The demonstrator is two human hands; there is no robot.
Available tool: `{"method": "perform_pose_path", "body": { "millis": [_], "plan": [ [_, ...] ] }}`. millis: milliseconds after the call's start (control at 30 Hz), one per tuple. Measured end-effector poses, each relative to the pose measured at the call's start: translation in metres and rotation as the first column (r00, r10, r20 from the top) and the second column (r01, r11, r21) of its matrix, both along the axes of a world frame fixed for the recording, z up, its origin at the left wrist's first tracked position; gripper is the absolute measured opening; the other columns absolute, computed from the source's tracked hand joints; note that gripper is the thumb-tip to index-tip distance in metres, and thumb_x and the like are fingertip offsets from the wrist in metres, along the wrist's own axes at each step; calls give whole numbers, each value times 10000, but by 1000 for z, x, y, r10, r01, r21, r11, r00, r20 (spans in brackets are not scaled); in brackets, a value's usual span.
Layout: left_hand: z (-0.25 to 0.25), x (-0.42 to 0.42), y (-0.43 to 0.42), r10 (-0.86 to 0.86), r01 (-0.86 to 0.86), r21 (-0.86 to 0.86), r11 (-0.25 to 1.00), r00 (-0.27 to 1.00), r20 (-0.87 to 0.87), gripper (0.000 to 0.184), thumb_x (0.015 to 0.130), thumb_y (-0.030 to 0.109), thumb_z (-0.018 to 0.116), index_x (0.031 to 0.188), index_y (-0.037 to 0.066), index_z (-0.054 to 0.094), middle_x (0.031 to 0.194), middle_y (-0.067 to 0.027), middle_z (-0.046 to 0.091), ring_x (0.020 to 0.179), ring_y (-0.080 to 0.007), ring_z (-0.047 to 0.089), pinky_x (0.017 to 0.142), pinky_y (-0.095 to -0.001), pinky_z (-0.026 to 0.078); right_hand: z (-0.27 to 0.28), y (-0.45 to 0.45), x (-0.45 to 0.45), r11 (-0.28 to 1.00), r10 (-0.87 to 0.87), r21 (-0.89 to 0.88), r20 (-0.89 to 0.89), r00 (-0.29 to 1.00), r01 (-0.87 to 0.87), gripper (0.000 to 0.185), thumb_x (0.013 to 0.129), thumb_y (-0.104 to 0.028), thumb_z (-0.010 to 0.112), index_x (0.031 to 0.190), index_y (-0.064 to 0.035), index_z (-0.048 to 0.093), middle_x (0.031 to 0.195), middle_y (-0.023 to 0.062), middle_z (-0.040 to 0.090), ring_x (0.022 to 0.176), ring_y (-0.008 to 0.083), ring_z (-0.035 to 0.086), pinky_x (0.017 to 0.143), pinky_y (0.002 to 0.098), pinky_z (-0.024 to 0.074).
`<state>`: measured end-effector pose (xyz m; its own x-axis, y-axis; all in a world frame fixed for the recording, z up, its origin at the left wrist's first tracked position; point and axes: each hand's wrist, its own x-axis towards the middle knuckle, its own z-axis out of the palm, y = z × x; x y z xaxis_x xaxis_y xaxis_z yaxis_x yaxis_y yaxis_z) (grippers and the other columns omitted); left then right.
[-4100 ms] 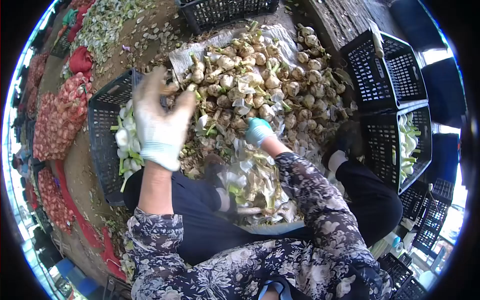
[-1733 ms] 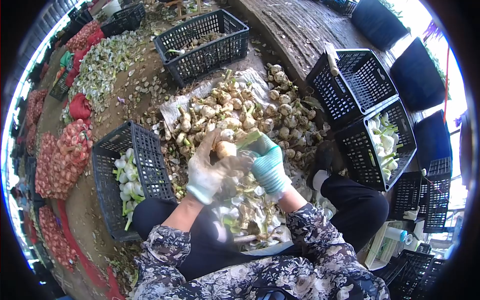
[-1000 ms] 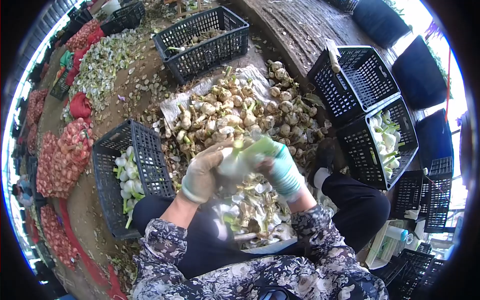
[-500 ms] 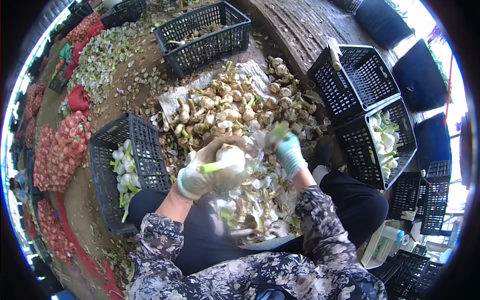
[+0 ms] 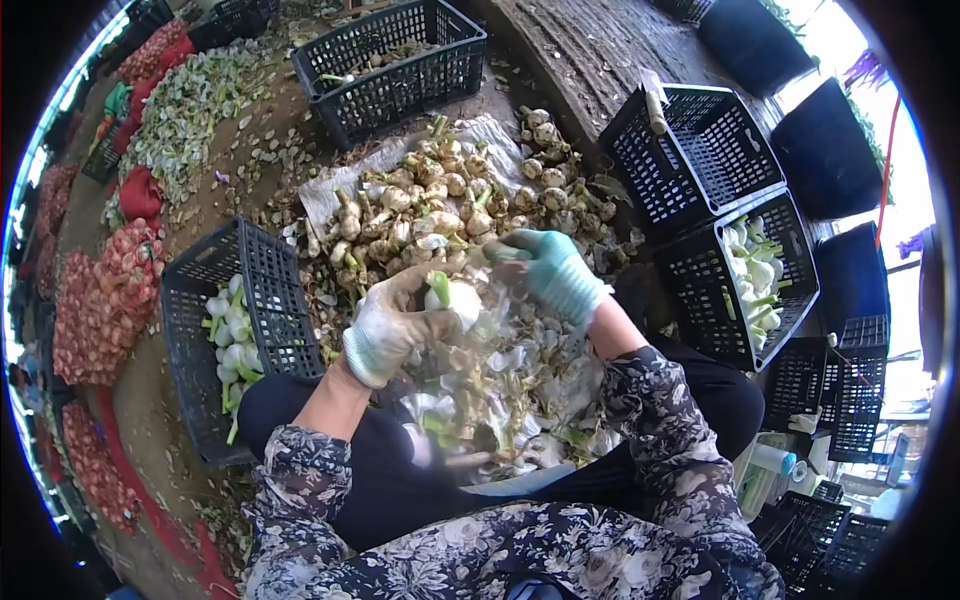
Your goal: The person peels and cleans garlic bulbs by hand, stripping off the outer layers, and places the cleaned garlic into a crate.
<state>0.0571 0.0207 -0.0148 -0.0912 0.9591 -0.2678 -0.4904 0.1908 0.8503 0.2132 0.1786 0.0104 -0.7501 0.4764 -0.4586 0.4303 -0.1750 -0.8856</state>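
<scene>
At far left a net sack (image 5: 110, 305) bulges; right of it, a black crate (image 5: 285, 310) holds white bulbs (image 5: 235, 340) with green stems. The gloved left hand (image 5: 395, 322) has its grip around a white bulb (image 5: 462, 303), thumb and fingers pinching it between the heap (image 5: 440, 200) and the peelings (image 5: 520, 390). Just beside it, the gloved right hand (image 5: 553, 268) curls its fingers; blur hides whether that grip pinches anything. Farther right, a second crate (image 5: 700, 300) holds more stemmed bulbs (image 5: 755, 270).
</scene>
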Motion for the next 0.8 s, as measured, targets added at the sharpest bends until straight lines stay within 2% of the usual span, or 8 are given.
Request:
{"method": "perform_pose_path", "body": {
  "millis": [200,367,467,500,600,700,767,800],
  "plan": [
    [0,2,4,61,-60,9,998,988,-141,521,748,-47,662,1236,-12,482,1032,-73,613,888,-146,608,802,-265,507,-17,-36,1,603,156,797,-91,983,-22,123,773,-102,655,814,-6,590,721,189,598,674,329,597,597,391,460],
    [3,1,5,121,-118,36,992,988,-94,547,737,-66,639,1253,-14,465,1066,-93,601,983,-162,580,847,-278,486,-48,-29,-5,808,-45,563,-232,972,172,96,816,-97,607,820,-6,575,670,138,590,634,211,611,561,342,460],
    [4,-4,4,117,-117,31,993,993,-2,571,739,-14,643,1269,-42,433,1089,-114,590,1005,-177,571,876,-294,464,-44,-34,-5,882,-385,-406,-335,860,237,41,846,-39,547,871,-16,570,691,77,605,624,124,587,523,265,458],
    [5,-7,3,93,-95,41,995,995,43,575,737,3,647,1268,-48,431,1089,-116,590,995,-179,576,875,-293,461,-31,-41,-2,976,-213,-117,-360,908,183,71,877,-20,482,907,-15,547,739,58,614,583,99,561,482,209,438],
    [3,-7,3,25,-32,101,994,997,66,604,730,77,665,1268,-61,426,1092,-116,590,969,-180,584,875,-288,451,-31,-15,0,933,-356,-13,-171,919,360,86,894,-49,451,886,-7,526,724,72,597,562,105,538,471,201,420],
    [5,-6,7,39,-50,126,991,995,92,552,732,12,656,1248,-20,463,1094,-89,577,973,-167,571,835,-280,477,-51,3,7,758,-568,-447,-95,818,474,121,898,-91,447,838,-23,527,707,87,585,636,163,562,570,289,462],
    [2,-3,4,58,-58,78,995,998,6,586,710,-10,682,1254,-5,464,1108,-83,567,978,-159,563,839,-279,477,-60,-7,14,988,88,132,-49,995,-81,157,845,-49,518,968,43,550,736,78,584,670,206,567,647,297,479],
    [2,-2,6,60,-57,62,996,997,-41,603,699,-21,695,1256,2,464,1116,-80,562,981,-155,558,842,-279,476,-63,-12,17,861,322,410,21,947,-302,239,819,-28,554,1034,76,561,750,73,583,687,228,569,686,301,487]
  ]
}}
